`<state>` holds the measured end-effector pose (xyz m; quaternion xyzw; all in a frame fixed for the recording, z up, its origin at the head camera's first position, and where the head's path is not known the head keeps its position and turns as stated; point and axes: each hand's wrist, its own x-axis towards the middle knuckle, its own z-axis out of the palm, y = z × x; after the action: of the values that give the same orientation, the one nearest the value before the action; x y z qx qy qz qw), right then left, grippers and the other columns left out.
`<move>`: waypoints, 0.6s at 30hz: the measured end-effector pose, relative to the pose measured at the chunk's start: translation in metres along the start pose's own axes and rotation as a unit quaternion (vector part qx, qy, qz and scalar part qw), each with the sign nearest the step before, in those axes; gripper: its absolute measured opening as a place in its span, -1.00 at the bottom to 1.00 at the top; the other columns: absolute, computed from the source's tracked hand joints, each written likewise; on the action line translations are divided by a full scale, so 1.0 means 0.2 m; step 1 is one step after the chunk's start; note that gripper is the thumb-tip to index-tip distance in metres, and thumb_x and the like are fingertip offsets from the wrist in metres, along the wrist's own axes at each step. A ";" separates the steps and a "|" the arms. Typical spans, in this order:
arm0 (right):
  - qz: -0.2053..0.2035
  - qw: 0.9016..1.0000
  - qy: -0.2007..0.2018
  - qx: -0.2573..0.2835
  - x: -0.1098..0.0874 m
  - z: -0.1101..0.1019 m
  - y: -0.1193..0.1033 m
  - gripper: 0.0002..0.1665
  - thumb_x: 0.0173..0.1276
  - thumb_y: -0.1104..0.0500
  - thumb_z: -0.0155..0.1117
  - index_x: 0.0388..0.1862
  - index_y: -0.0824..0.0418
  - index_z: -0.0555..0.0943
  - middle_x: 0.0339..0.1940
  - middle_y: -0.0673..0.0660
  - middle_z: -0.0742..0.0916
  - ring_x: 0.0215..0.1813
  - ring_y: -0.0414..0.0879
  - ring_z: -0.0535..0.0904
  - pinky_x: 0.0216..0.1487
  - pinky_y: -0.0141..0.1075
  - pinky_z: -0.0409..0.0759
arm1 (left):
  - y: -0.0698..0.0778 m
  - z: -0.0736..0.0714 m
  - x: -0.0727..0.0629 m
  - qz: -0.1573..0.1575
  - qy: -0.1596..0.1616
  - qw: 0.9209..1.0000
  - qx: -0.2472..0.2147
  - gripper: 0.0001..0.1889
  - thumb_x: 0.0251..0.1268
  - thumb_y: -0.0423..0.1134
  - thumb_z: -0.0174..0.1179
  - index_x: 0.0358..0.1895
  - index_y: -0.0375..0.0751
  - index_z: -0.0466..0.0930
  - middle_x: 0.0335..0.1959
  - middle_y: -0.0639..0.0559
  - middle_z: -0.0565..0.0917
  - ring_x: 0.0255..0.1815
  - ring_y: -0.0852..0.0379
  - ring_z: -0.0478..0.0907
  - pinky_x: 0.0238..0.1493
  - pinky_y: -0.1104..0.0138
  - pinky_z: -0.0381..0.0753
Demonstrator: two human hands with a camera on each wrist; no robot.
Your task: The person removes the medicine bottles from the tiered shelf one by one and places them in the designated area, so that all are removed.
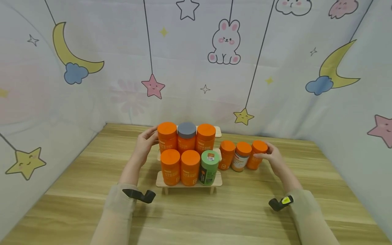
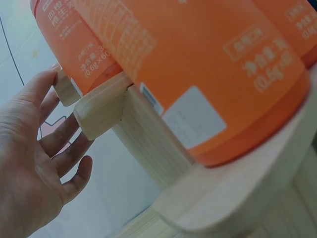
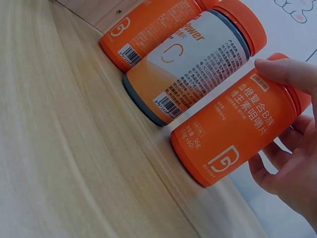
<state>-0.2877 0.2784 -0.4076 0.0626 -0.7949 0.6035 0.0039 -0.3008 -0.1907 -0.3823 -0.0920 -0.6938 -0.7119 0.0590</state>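
Observation:
My right hand (image 1: 273, 159) grips an orange supplement bottle (image 1: 254, 161), the rightmost of three standing on the table. In the right wrist view the thumb lies near its lid and the other fingers curl behind it. Beside it stands a white-labelled bottle (image 3: 183, 62), then another orange bottle (image 1: 226, 156) close to the rack. My left hand (image 1: 145, 144) is at the left side of the wooden tiered rack (image 1: 190, 185). The left wrist view shows its loosely bent fingers against the ends of the rack's steps, nearest an orange bottle (image 2: 79, 44).
On the rack's lowest step stand two orange bottles (image 1: 170, 168) and a green bottle (image 1: 209, 168). The step behind holds orange-lidded bottles (image 1: 206, 136) around a grey-lidded one (image 1: 186, 131). A printed curtain (image 1: 196, 105) hangs behind the wooden table (image 1: 245, 211).

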 end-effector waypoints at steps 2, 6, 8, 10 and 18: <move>0.000 1.000 -0.002 0.000 0.00 0.00 0.00 -0.31 0.28 0.31 0.26 0.35 0.46 0.29 -0.16 -0.38 0.62 -0.03 -0.43 0.52 0.20 -0.28 0.30 | 0.00 0.00 0.00 0.000 -0.001 1.000 0.000 -0.52 0.52 -0.29 0.00 0.39 -0.46 0.29 -0.25 0.54 0.62 -0.16 0.45 0.58 -0.04 0.48 0.55; -0.001 1.000 -0.004 0.003 -0.01 0.00 0.01 -0.27 0.29 0.32 0.25 0.39 0.48 0.25 -0.16 -0.41 0.62 -0.03 -0.45 0.51 0.23 -0.24 0.29 | 0.00 0.00 0.00 0.000 -0.001 1.000 0.001 -0.52 0.52 -0.29 0.00 0.40 -0.45 0.28 -0.25 0.56 0.62 -0.18 0.46 0.59 -0.04 0.49 0.55; -0.003 1.000 -0.003 0.007 -0.01 0.01 0.01 -0.30 0.29 0.33 0.25 0.38 0.45 0.27 -0.15 -0.40 0.62 -0.02 -0.44 0.51 0.24 -0.20 0.27 | 0.00 -0.01 0.00 0.001 -0.001 1.000 0.002 -0.51 0.52 -0.29 0.00 0.40 -0.46 0.28 -0.25 0.56 0.62 -0.18 0.46 0.59 -0.04 0.48 0.55; -0.005 1.000 -0.004 0.014 -0.01 0.01 0.01 -0.35 0.29 0.33 0.24 0.36 0.38 0.33 -0.14 -0.40 0.62 -0.01 -0.44 0.51 0.25 -0.19 0.25 | 0.00 -0.01 0.00 0.003 -0.001 1.000 0.002 -0.51 0.51 -0.29 0.00 0.40 -0.46 0.28 -0.25 0.55 0.62 -0.17 0.46 0.58 -0.04 0.48 0.55; -0.013 0.999 -0.008 0.037 -0.02 0.02 0.02 -0.48 0.30 0.35 0.23 0.24 0.14 0.43 -0.11 -0.37 0.63 0.01 -0.41 0.52 0.20 -0.30 0.27 | 0.00 -0.01 0.00 0.011 -0.004 1.000 0.004 -0.49 0.51 -0.23 0.03 0.38 -0.48 0.30 -0.23 0.51 0.64 -0.14 0.44 0.58 -0.04 0.46 0.55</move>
<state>-0.2837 0.2763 -0.4136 0.0780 -0.7715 0.6315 0.0027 -0.3004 -0.1927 -0.3831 -0.1019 -0.6958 -0.7080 0.0645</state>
